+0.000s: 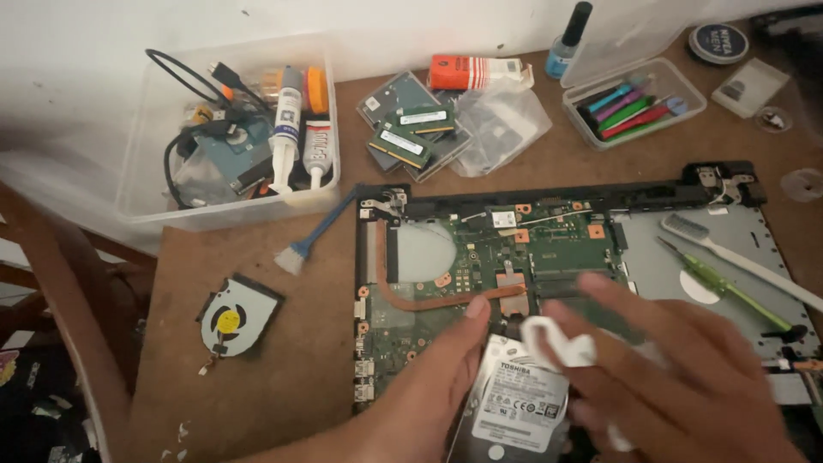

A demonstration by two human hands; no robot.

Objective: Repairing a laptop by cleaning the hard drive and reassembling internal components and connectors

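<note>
Hard drive (pixel 519 403) is steadied by left hand (pixel 429 390), thumb on its edge, over opened laptop (pixel 549 249). White cloth (pixel 557 343) is pinched by blurred right hand (pixel 677 369), fingers partly curled.

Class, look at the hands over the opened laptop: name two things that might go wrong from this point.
1. The left hand steadies the hard drive right over the bare motherboard; a slip might knock components.
2. The white cloth in the right hand could shed lint or snag on the board.
</note>
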